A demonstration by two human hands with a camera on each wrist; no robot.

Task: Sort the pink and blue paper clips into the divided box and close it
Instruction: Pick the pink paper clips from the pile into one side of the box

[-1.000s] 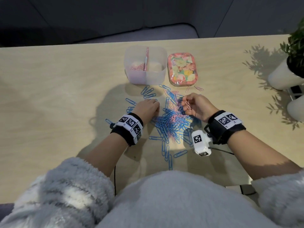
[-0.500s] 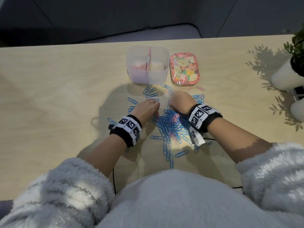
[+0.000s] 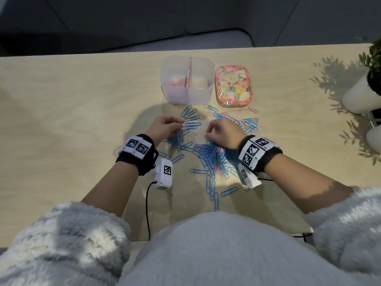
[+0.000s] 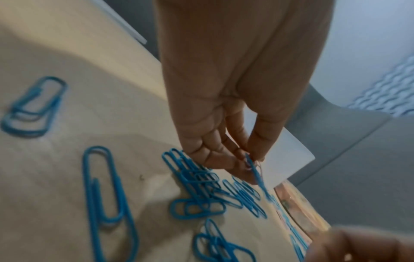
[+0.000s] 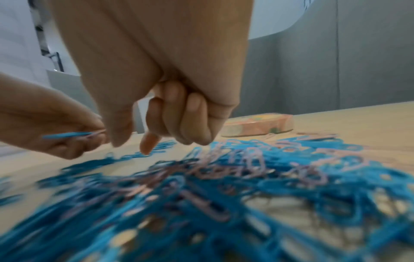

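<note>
Head view showed your left hand [image 3: 165,129] left of the frame's centre, above the wooden table [image 3: 72,120], with thumb and fingers pinching a blue paper clip [image 3: 179,137] that hung down from the fingertips; in the left wrist view a bit of pink showed beside this clip [image 4: 254,168] in the same pinch. Your right hand [image 3: 221,132] was just right of centre, over the upper edge of the mixed pile of blue and pink clips [image 3: 212,157]. Its fingers [image 5: 179,120] were curled in, the index tip pointing down, and I could not tell whether they held anything. The divided box [image 3: 198,96] stood open in the upper middle of the frame, with pink clips [image 3: 177,83] in its left compartment. Its flowered lid [image 3: 234,85] lay flat just to the right of it. More loose blue clips [image 3: 190,122] lay between the hands and the box.
</note>
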